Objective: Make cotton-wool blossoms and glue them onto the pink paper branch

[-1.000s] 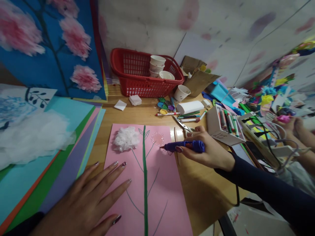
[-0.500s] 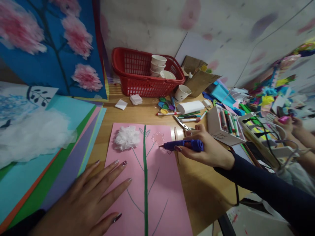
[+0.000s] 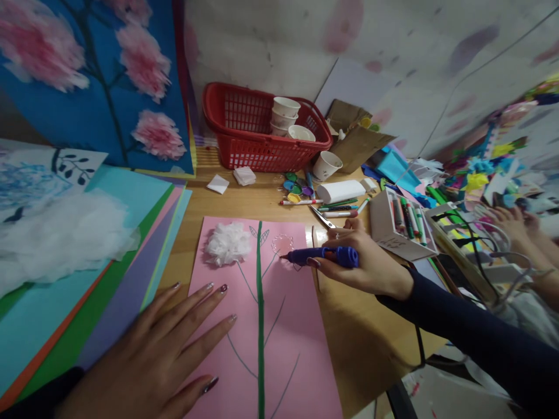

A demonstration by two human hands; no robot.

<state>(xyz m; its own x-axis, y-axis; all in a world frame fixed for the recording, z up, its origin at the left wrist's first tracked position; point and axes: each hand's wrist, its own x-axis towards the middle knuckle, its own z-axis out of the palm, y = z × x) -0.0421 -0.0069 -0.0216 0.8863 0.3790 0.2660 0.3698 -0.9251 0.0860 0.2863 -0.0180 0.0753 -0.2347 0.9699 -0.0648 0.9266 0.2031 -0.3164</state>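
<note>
My right hand is closed around a blue hot glue gun, its brown nozzle pointing left. The nozzle tip is at the lower edge of a glue ring on a pink sheet. Fingers spread, my left hand lies over the sheet's left side. A thick green stem with thin branches and two outlined leaves is drawn on the sheet. Left of the stem's top sits a white ruffled paper flower. Scissors lie just beyond my right hand.
A red basket with paper cups stands at the back. White tissue squares, paint pots and a marker box are on the table. Coloured paper lies left; at right are a power strip and another person's hands.
The glue gun's tip has moved slightly left along the ring's lower edge. My left hand stays in place. The other person's hands have shifted, and the pink thing in them no longer shows.
</note>
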